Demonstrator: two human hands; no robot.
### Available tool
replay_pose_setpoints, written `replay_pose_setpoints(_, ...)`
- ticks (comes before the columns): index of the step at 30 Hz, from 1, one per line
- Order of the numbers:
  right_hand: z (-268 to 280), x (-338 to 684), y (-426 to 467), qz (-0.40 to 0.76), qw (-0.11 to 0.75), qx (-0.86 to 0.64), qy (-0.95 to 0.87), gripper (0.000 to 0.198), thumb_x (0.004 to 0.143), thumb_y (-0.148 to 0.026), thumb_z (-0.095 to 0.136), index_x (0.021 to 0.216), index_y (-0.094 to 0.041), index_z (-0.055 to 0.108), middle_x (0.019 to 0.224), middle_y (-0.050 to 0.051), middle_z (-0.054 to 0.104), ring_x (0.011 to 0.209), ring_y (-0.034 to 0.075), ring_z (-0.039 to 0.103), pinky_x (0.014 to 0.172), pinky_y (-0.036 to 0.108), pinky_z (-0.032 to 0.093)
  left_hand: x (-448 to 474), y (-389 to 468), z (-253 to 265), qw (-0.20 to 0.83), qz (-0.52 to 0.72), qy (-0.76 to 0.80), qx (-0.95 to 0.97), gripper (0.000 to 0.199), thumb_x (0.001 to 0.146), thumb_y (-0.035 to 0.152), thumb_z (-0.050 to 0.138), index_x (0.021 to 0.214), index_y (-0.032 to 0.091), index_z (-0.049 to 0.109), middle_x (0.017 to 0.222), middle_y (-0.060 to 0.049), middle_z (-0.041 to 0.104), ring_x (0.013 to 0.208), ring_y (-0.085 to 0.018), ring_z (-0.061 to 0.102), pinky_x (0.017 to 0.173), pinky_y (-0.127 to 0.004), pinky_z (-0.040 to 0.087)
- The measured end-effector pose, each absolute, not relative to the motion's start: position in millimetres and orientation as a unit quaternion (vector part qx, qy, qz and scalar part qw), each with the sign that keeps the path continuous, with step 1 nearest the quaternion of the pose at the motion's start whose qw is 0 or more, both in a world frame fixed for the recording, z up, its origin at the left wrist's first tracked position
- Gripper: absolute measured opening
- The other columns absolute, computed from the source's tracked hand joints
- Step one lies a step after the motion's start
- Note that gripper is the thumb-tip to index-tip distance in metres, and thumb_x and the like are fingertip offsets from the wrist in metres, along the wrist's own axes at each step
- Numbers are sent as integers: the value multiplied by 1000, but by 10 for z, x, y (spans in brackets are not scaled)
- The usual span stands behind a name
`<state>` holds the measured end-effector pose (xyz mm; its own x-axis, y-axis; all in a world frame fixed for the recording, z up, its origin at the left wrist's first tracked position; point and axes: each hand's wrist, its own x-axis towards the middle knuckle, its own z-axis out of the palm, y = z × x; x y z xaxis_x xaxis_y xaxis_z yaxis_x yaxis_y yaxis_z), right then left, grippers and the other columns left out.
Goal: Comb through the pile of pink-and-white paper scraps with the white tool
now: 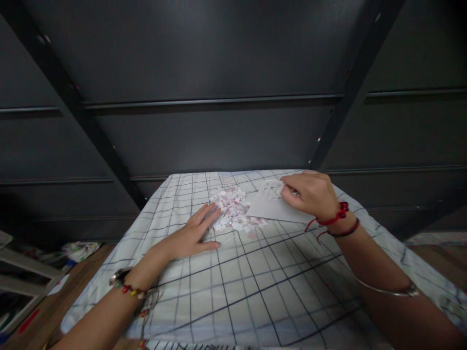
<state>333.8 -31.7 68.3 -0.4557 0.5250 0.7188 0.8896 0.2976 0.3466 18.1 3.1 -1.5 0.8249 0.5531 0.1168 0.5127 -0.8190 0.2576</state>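
Note:
A loose pile of torn paper scraps (230, 206), white with pinkish patches, lies on the checked cloth near the far side of the table. My left hand (193, 232) rests flat beside it, fingers spread, with the fingertips touching the pile's left edge. My right hand (309, 193) is closed on a flat white slotted plastic piece (275, 208), gripping it near the slots. This piece is tilted, its lower left corner close to the scraps' right side. The fingers hide part of it, and its exact kind cannot be made out.
A white cloth with dark grid lines (251, 291) covers the table. Behind it stands a dark panelled wall (219, 141). At lower left are a pale slatted frame (25, 272), a crumpled cloth (80, 250) and a red item (28, 321) near the wooden floor (87, 272).

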Motion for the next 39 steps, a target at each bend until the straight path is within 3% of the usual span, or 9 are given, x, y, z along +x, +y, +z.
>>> replay_pose_setpoints(6, 677, 3512, -285, -384, 218, -494, -749, 28, 75, -24, 37, 54, -18, 56, 51, 1, 58, 47, 11, 46, 54, 25, 32, 178, 31, -23, 105, 87, 281, 950, 80, 86, 54, 45, 140, 31, -9, 147, -5, -10, 132, -33, 0, 105, -50, 16)
replay_pose_setpoints(13, 691, 3486, -304, -315, 195, -480, -795, 26, 71, -24, 37, 49, -19, 49, 47, 0, 51, 46, 10, 41, 50, 25, 27, 182, 26, -8, 103, 85, 281, 950, 80, 86, 54, 45, 140, 32, -9, 147, -5, -9, 132, -33, 1, 105, -49, 16)
replay_pose_setpoints(19, 659, 3389, -292, -360, 207, -479, -773, 27, 74, -22, 37, 53, -18, 53, 50, 0, 56, 47, 11, 42, 54, 26, 29, 197, 14, 12, 101, 81, 287, 949, 79, 86, 53, 45, 140, 31, -9, 147, -5, -10, 132, -33, 1, 105, -48, 16)
replay_pose_setpoints(39, 642, 3419, -277, -348, 201, -537, -742, 26, 74, -24, 36, 58, -17, 56, 56, 2, 59, 51, 12, 45, 54, 26, 27, 199, 21, 14, 106, 100, 279, 949, 76, 86, 50, 47, 141, 29, -2, 147, -7, -3, 131, -35, 4, 104, -50, 16)
